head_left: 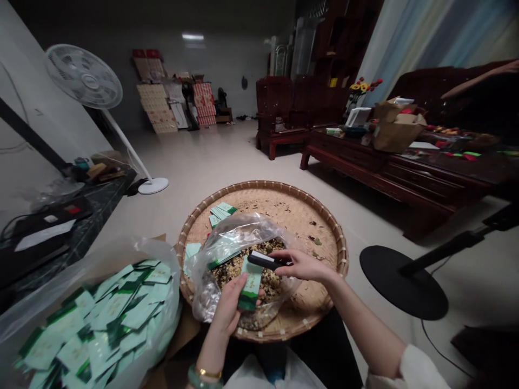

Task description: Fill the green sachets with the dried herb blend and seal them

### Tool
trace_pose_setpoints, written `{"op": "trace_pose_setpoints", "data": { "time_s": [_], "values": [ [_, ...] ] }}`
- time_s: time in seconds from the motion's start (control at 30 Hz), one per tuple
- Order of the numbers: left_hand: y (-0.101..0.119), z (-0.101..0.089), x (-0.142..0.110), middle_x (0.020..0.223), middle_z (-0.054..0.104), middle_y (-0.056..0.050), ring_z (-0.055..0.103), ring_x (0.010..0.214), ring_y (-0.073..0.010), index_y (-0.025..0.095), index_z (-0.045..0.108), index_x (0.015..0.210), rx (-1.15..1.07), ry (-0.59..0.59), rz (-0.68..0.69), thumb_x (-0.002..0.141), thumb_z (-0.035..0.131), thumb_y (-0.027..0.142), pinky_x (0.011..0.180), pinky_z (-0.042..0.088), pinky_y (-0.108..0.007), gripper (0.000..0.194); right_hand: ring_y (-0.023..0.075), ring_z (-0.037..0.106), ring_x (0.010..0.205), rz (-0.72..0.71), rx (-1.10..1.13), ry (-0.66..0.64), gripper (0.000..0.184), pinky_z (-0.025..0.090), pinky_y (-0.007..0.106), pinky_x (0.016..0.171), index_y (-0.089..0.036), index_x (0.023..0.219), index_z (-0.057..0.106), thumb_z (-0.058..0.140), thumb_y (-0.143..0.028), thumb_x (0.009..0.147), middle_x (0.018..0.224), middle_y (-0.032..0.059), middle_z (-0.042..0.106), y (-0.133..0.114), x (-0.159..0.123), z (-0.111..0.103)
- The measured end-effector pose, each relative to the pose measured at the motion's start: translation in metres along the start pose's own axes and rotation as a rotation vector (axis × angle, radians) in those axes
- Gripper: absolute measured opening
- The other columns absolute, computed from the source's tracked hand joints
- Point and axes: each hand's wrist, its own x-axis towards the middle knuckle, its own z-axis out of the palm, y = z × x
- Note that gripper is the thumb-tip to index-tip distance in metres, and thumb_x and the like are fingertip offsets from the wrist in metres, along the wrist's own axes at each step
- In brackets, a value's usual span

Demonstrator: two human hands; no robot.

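Mint-green heaped pkts (117, 308), w/ darker ends, fill a clear sack (133, 246) at near L; its R edge lies just beside the tray. Near ctr., L hand (232, 302): thumb and fingers closed on one held pkt (250, 286), slightly tilted, over the tray's near half. R hand (298, 265): fingers curled round a blk. tool (263, 260) w/ pale strip, its L end at the pkt's top edge; contact vs. small gap can't be told. Below both, a clear bag (203, 302) w/ dried mix (271, 280), sides slumped, sits in a round bamboo tray (330, 237). Tray's R and far parts show woven base w/ scattered bits: wider room for R hand. Tray pkts (222, 212) lie near the far-L rim. Mid R: blk. fan base (399, 281), floor strip btwn it and rim. Mid L: dark counter (108, 204), edge running farward. Farther: white fan (91, 81), L; low wooden table (357, 162), R; pale floor (227, 154) btwn, as walking room. Far: wooden chair (275, 102), R of ctr.; stacked boxes (157, 108), L.
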Motion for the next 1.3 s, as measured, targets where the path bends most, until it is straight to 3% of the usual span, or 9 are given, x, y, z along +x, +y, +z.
{"op": "trace_pose_setpoints", "data": {
  "time_s": [0.1, 0.33, 0.5, 0.77, 0.97, 1.13, 1.3],
  "values": [
    [-0.001, 0.001, 0.0, 0.07, 0.072, -0.01, 0.07, 0.065, -0.0222, 0.009, 0.065, 0.084, 0.029, -0.002, 0.007, 0.065, 0.075, 0.046, 0.049, 0.055, -0.025, 0.042, 0.0221, 0.06, 0.094, -0.028, -0.039, -0.025, 0.046, 0.047, 0.032, 0.081, -0.018, 0.113, 0.064, 0.069, -0.036, 0.071, 0.109, 0.0062, 0.066, -0.008, 0.005, 0.011],
    [-0.002, -0.005, 0.002, 0.067, 0.073, -0.011, 0.069, 0.066, -0.0228, 0.006, 0.069, 0.085, 0.092, 0.05, 0.066, 0.064, 0.073, 0.052, 0.055, 0.054, -0.027, 0.05, 0.0151, 0.057, 0.069, -0.038, -0.018, 0.016, 0.028, 0.041, 0.025, 0.06, -0.017, 0.101, 0.069, 0.062, -0.027, 0.076, 0.081, 0.0016, 0.068, -0.011, 0.01, 0.025],
    [-0.005, -0.005, 0.003, 0.066, 0.073, -0.01, 0.068, 0.064, -0.022, 0.007, 0.071, 0.082, 0.127, 0.059, 0.13, 0.062, 0.073, 0.053, 0.056, 0.052, -0.027, 0.05, 0.0152, 0.056, 0.072, -0.009, 0.063, 0.015, 0.035, 0.041, 0.024, 0.061, -0.015, 0.104, 0.068, 0.067, -0.028, 0.071, 0.086, 0.0034, 0.067, -0.005, 0.01, 0.023],
    [-0.003, -0.009, 0.004, 0.058, 0.07, -0.01, 0.065, 0.054, -0.0199, 0.006, 0.071, 0.081, 0.198, 0.062, 0.097, 0.065, 0.07, 0.055, 0.048, 0.048, -0.025, 0.051, 0.0116, 0.054, 0.067, 0.03, 0.21, -0.073, 0.044, 0.042, 0.023, 0.06, -0.014, 0.106, 0.066, 0.072, -0.034, 0.067, 0.084, 0.0021, 0.066, 0.01, 0.014, 0.011],
    [-0.004, -0.008, 0.006, 0.061, 0.071, -0.009, 0.064, 0.053, -0.0176, 0.006, 0.072, 0.082, 0.223, 0.05, 0.115, 0.066, 0.069, 0.054, 0.054, 0.049, -0.025, 0.051, 0.0114, 0.053, 0.064, -0.005, 0.171, -0.015, 0.037, 0.039, 0.023, 0.058, -0.014, 0.099, 0.069, 0.071, -0.036, 0.069, 0.076, 0.0014, 0.066, 0.007, 0.018, 0.02],
    [0.002, -0.01, 0.005, 0.064, 0.072, -0.01, 0.066, 0.059, -0.0202, 0.007, 0.072, 0.082, 0.2, 0.07, 0.129, 0.063, 0.071, 0.055, 0.056, 0.049, -0.026, 0.051, 0.0107, 0.053, 0.061, 0.076, 0.25, 0.002, 0.046, 0.042, 0.024, 0.058, -0.013, 0.102, 0.067, 0.073, -0.04, 0.065, 0.073, 0.0011, 0.064, 0.007, 0.015, 0.011],
    [0.003, -0.014, 0.004, 0.062, 0.071, -0.009, 0.066, 0.061, -0.0215, 0.008, 0.072, 0.08, 0.25, 0.09, 0.171, 0.064, 0.069, 0.057, 0.054, 0.049, -0.027, 0.052, 0.0137, 0.057, 0.072, 0.089, 0.171, 0.04, 0.047, 0.045, 0.026, 0.066, -0.014, 0.106, 0.066, 0.074, -0.036, 0.065, 0.088, 0.0044, 0.067, 0.003, 0.011, 0.01]
  ]
}}
